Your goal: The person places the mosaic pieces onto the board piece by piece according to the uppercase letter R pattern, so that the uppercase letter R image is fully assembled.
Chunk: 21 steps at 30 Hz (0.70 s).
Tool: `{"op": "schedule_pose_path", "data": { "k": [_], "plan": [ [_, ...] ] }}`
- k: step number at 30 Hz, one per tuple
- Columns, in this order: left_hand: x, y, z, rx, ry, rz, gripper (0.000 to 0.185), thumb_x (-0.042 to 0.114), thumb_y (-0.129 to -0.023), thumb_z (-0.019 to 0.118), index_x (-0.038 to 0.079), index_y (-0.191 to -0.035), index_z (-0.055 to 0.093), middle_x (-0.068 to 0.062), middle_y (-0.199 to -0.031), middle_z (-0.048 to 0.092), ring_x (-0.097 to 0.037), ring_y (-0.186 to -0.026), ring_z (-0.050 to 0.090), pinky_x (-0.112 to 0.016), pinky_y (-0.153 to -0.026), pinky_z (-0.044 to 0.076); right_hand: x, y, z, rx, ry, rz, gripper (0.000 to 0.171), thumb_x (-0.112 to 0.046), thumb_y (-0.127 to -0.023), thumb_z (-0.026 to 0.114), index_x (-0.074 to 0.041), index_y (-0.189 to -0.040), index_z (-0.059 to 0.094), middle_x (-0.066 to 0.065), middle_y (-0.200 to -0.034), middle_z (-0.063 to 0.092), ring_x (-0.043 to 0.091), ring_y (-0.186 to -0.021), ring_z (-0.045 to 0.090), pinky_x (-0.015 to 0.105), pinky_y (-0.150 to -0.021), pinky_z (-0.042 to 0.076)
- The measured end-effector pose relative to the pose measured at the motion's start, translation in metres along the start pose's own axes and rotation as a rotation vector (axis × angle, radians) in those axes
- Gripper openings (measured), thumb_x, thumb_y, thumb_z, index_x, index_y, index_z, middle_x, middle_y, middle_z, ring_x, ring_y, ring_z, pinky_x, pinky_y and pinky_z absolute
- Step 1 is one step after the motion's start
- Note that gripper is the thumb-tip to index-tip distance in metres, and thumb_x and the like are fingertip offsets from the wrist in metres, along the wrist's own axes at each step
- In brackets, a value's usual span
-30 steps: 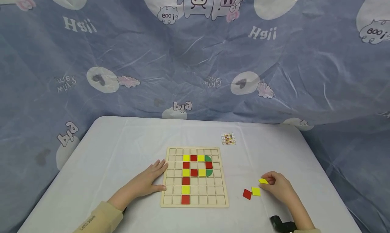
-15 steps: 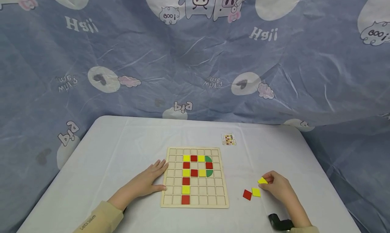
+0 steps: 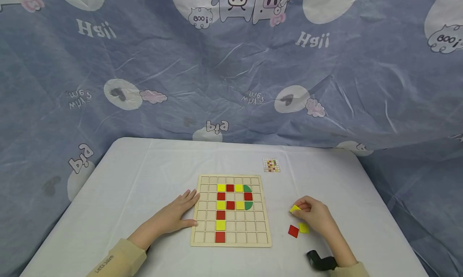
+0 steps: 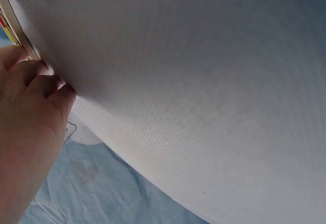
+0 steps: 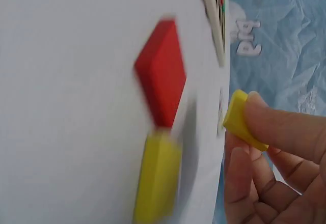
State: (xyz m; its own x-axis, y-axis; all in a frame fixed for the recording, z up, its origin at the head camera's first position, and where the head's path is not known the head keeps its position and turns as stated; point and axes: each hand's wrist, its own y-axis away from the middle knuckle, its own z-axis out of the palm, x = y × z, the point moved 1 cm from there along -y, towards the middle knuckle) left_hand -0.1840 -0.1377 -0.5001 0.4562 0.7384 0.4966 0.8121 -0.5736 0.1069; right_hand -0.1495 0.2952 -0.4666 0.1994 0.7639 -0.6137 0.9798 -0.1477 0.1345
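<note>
Yellow square tile [image 3: 295,208] sits pinched in the right hand [image 3: 315,217], lifted off the table [image 3: 144,168] toward its right edge; the wooden grid board [image 3: 231,210] lies to that hand's left (left hand [image 3: 176,214] rests flat against the board's left edge).

The wrinkled blue cartoon-printed backdrop cloth [image 3: 231,68] carries "Hgii" at upper left and upper centre-right, "Booi" on small white clouds at top centre and far right, and mirrored "big" beside the table. The beige sleeve cuff [image 3: 105,264] at lower left bears small print, unreadable.
</note>
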Motion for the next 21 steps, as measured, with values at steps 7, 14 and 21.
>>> {"op": "schedule_pose_path", "data": {
  "k": [7, 14, 21],
  "plan": [
    [0.001, 0.0, 0.0, 0.001, 0.0, 0.001, 0.086, 0.047, -0.088, 0.069, 0.006, -0.154, 0.031, -0.016, -0.162, 0.024, -0.039, -0.15, 0.02, -0.055, -0.121, 0.023, -0.041, 0.002, 0.033, -0.018, -0.115, -0.062, 0.019, -0.009, -0.077, 0.083, -0.01, -0.093, 0.073, -0.001, -0.084, 0.068, 0.01, -0.073, 0.06, 0.018, -0.061, 0.05],
    [0.001, 0.001, 0.001, 0.003, -0.001, 0.012, 0.086, 0.046, -0.088, 0.069, 0.005, -0.154, 0.031, -0.017, -0.162, 0.024, -0.04, -0.15, 0.02, -0.055, -0.121, 0.023, -0.075, 0.002, 0.07, -0.088, -0.207, -0.173, 0.017, -0.008, -0.077, 0.083, -0.012, -0.091, 0.073, -0.004, -0.081, 0.068, 0.008, -0.071, 0.06, 0.017, -0.062, 0.052],
    [0.001, 0.0, 0.001, -0.001, -0.005, 0.001, 0.087, 0.048, -0.088, 0.069, 0.006, -0.154, 0.031, -0.016, -0.162, 0.025, -0.039, -0.15, 0.02, -0.054, -0.122, 0.023, -0.099, 0.003, 0.093, -0.186, -0.21, -0.313, 0.011, -0.011, -0.083, 0.079, -0.011, -0.093, 0.074, -0.005, -0.08, 0.069, 0.008, -0.068, 0.059, 0.017, -0.062, 0.053]
  ]
}}
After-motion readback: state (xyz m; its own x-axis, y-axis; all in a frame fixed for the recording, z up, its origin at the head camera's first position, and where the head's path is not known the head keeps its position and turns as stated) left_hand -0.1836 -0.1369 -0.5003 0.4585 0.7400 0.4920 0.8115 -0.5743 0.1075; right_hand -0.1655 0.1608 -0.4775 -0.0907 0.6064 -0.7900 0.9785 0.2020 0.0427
